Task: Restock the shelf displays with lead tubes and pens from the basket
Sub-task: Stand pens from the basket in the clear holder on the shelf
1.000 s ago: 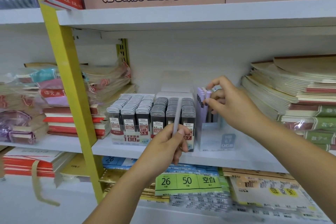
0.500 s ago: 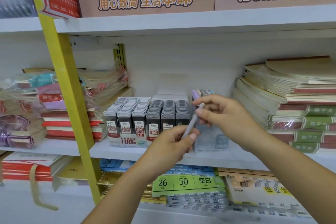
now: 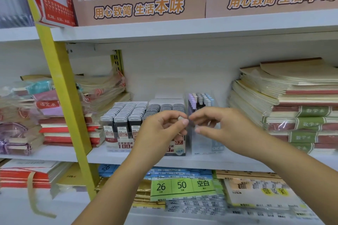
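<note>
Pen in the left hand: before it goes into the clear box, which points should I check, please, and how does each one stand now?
1. The pen is gripped by the left hand: ok, fingers pinch near its grey end.
2. The right hand also holds it: cannot tell; its fingertips are at the pen's end, contact is hidden.
3. The box stands upright on the shelf: ok.
4. Free slot in the box: cannot tell; pens stand at the back, the hands hide the front.
5. The lead tubes are out of the way: ok, they stand left of the box.
</note>
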### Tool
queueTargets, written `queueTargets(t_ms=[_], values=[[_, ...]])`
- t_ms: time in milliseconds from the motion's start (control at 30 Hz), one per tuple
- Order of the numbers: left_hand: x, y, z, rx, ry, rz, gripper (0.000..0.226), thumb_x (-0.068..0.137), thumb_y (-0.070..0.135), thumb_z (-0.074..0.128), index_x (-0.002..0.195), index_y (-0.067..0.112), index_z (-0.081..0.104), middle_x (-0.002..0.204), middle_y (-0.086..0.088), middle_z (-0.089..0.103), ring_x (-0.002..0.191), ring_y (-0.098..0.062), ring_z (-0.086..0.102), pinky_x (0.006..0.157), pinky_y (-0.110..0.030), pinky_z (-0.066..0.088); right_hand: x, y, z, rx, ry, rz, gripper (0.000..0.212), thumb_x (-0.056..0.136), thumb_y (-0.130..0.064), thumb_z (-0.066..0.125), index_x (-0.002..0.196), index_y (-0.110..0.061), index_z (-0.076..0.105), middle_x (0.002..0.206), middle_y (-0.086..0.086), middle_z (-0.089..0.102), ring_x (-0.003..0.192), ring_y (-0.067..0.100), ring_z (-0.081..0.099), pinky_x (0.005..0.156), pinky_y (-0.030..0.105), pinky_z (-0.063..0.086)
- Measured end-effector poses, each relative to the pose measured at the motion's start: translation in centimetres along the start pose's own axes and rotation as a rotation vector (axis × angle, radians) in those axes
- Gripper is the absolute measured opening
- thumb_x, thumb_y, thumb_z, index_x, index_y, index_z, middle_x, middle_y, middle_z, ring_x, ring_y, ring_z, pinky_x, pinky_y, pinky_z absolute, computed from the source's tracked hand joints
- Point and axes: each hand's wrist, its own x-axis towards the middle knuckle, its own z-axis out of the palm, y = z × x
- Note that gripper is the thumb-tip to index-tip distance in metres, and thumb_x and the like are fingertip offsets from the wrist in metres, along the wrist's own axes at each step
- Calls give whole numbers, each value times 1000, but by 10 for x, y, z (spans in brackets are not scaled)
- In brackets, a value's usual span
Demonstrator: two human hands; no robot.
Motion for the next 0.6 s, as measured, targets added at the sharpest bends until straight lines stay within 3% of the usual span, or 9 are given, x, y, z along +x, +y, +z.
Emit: queueTargets(t_ms=[100, 167, 267, 333, 467, 600], values=[[7, 1, 4, 207, 43, 84, 21, 87, 22, 75, 100, 38, 70, 86, 14, 74, 81, -3, 68, 73, -20, 56, 8, 4, -4, 45, 77, -3, 40, 88, -16, 68, 121, -37, 59, 87, -14, 70, 85, -5, 63, 77, 11, 49], [12, -5, 2, 621, 114, 220, 36, 85, 41, 74, 119, 39, 64, 107, 21, 68, 104, 0, 59, 92, -18, 48, 13, 11, -16, 250, 232, 6, 55, 88, -13, 67, 124, -49, 47, 86, -3, 71, 86, 6, 68, 80, 27, 55], [16, -16, 4, 1095, 90, 377, 63, 82, 57, 71, 137, 27, 57, 140, 6, 57, 135, -16, 46, 113, -38, 32, 21, 23, -28, 416, 425, -53, 59, 90, -5, 64, 112, -57, 49, 90, 4, 68, 91, 20, 71, 77, 34, 57], [17, -24, 6, 1184, 39, 397, 64, 80, 56, 74, 135, 26, 60, 142, 1, 58, 139, -23, 46, 115, -47, 31, 28, 30, -25, 345, 458, -82, 56, 90, -4, 64, 106, -57, 52, 97, -1, 65, 88, 17, 71, 75, 29, 57], [18, -36, 7, 1242, 12, 416, 58, 77, 53, 78, 128, 30, 64, 134, 2, 64, 132, -22, 55, 110, -52, 38, 37, 44, -9, 2, 497, -89, 36, 88, -17, 68, 105, -47, 57, 90, -14, 63, 84, 2, 63, 72, 14, 50], [19, -39, 7, 1259, 32, 424, 57, 78, 55, 75, 129, 32, 62, 135, 6, 63, 126, -20, 57, 105, -50, 40, 42, 55, 3, -253, 437, -98, 30, 85, -22, 68, 112, -33, 63, 93, -5, 59, 91, 10, 56, 76, 32, 49]])
